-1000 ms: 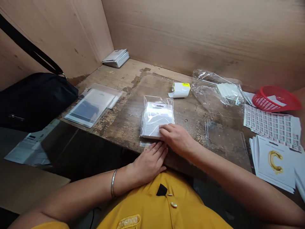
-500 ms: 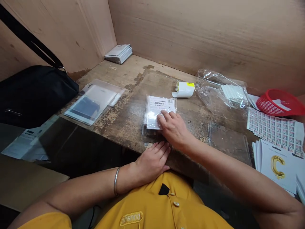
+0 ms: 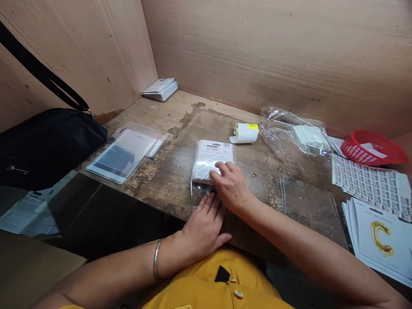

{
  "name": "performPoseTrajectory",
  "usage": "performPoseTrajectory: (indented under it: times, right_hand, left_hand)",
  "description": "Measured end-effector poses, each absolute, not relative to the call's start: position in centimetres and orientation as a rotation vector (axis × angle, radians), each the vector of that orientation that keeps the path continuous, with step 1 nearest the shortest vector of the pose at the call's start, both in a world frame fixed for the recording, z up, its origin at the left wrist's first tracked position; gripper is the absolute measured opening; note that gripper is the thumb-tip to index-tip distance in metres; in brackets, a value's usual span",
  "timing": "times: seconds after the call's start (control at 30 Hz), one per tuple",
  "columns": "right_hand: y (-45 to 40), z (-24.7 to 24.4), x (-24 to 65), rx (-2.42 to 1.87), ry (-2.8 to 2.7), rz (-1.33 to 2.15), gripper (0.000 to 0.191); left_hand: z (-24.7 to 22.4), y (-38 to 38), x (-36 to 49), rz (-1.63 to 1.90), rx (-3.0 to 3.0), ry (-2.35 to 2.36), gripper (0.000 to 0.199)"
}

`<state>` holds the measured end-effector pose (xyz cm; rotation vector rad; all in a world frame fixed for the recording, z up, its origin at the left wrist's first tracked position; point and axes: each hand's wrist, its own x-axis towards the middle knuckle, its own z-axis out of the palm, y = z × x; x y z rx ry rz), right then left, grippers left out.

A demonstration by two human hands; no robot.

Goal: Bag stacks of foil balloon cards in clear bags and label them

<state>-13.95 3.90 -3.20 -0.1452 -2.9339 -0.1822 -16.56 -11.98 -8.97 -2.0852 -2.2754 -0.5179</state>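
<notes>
A stack of white cards in clear plastic sleeves lies on the worn wooden table in front of me, printed side up with a barcode at the top right. My right hand rests at the stack's lower right corner, its fingers bent and somewhat apart; its thumb is hidden. Just below, my left hand lies flat at the table's front edge, fingers stretched toward the sleeve's clear lower end. A metal bangle circles the left wrist.
A label roll stands behind the stack. Farther right are a plastic bag of white strips, a red basket, sticker sheets and "C" balloon cards. Leftward are clear sleeves, a card pile and a black bag.
My right hand has drawn slightly down and left on the stack, and its fingers are more bent. The left hand's thumb has spread outward. The whole view has shifted with my head.
</notes>
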Motion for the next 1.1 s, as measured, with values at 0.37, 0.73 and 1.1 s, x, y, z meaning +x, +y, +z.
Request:
performPoseTrajectory:
  times: [0.37,0.73,1.1]
  right_hand:
    - [3.1,-2.8,-14.3,-0.21,-2.967,-0.262,0.027]
    - [3.8,-3.1,-15.4,-0.379,-2.971,-0.187,0.022]
    - [11.0,-2.6,-12.6,-1.034,-2.796,0.664,0.055]
  left_hand:
    - [-8.9,-11.8,-16.6,-0.652,-2.061,-2.28,0.076]
    - [-7.9,-11.5,-16.3,-0.678,-2.045,-2.364,0.084]
    - [-5.0,-7.1,-30.9,-2.347,-0.747,-2.717,0.049]
